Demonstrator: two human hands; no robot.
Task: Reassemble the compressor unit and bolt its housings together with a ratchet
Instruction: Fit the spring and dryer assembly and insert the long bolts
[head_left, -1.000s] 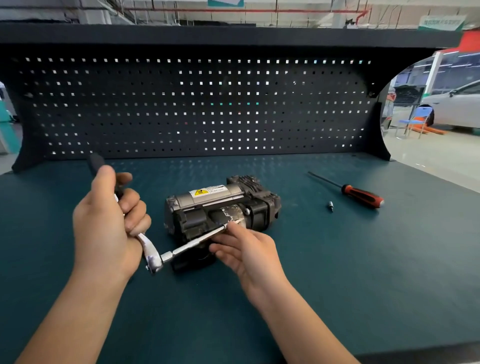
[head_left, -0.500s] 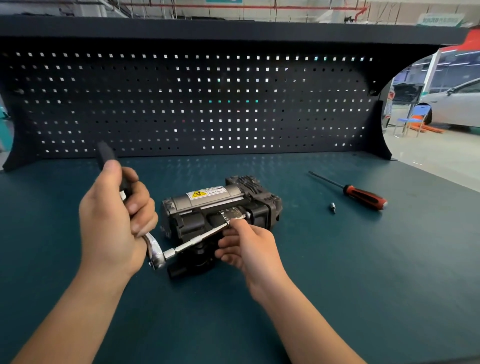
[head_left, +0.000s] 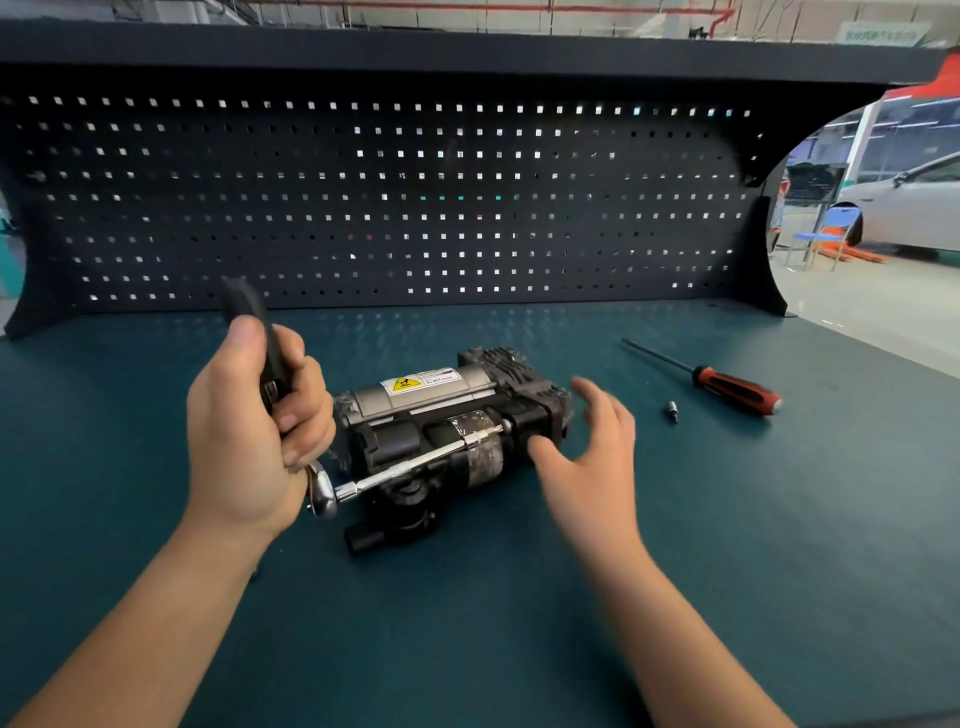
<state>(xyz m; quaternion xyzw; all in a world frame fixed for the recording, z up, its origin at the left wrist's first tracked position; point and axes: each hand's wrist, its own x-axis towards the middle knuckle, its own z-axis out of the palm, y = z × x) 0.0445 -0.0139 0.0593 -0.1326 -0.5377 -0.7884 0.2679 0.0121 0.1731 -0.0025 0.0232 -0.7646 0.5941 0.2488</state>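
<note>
A person's left hand (head_left: 244, 431) grips the black-handled, chrome-headed steel ratchet (head_left: 323, 486) in a closed fist, thumb laid up the handle, at a dark teal workbench (head_left: 519, 623). The palm hides most of the handle. Only its blurred black end above the thumb and the chrome head below the heel of the hand show. From that head a slim chrome extension bar (head_left: 415, 462) runs to the right of the left hand, across the front of the black and silver metal compressor unit (head_left: 441, 400). The unit lies on its side on the workbench between the two hands, just beside the left knuckles. The bar's far tip meets the unit near the seam of its black end housing; the bolt there is too small to make out. A yellow warning label (head_left: 402, 384) sits on the silver cylinder, its small print mostly illegible. The right hand (head_left: 592, 452), fingers spread and holding nothing, is motion-blurred at the unit's right end, thumb in front of the black housing; whether it touches cannot be told. To the right of that hand lie a small silver metal bit (head_left: 672, 411) and, further off, a long-shafted screwdriver (head_left: 737, 388) with a red and black handle. Both forearms are cut off by the lower edge. Behind the hands stands a black perforated pegboard (head_left: 363, 208). Past its right end a blue chair (head_left: 826, 234) and a white car (head_left: 914, 208) appear, blurred, the car cut by the frame.
</note>
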